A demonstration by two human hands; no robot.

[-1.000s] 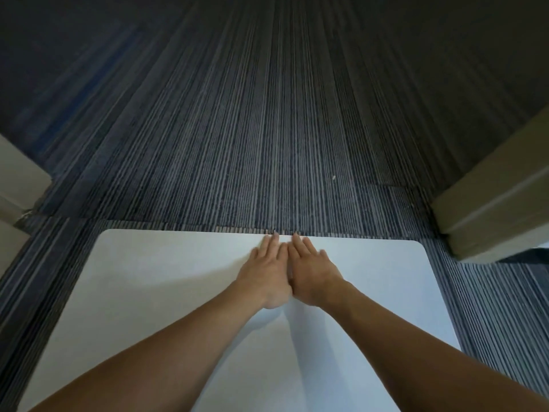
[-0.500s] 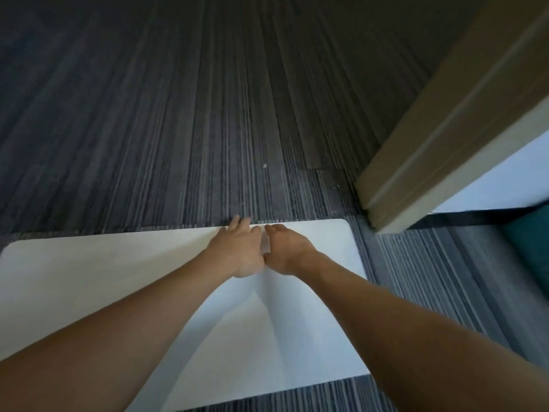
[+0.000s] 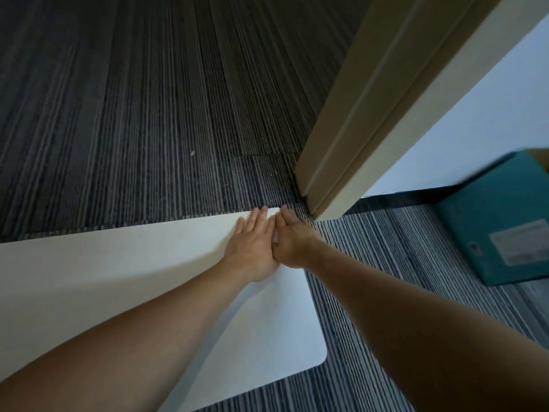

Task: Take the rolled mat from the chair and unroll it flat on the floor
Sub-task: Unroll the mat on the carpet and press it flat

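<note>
The white mat lies unrolled and flat on the striped grey carpet, reaching from the left edge of view to its rounded right corners. My left hand rests palm down on the mat near its far right corner, fingers stretched toward the far edge. My right hand lies flat beside it, touching it, at the mat's right edge with its fingertips at the corner. Neither hand holds anything. The chair is out of view.
A beige door frame post stands on the carpet just beyond the mat's far right corner. Behind it is a white wall with a black skirting. A teal cardboard box sits on the floor at the right.
Both hands have slid together to the right along the mat's far edge, from its middle to the right corner. The view has swung right, bringing the door frame and teal box in.
</note>
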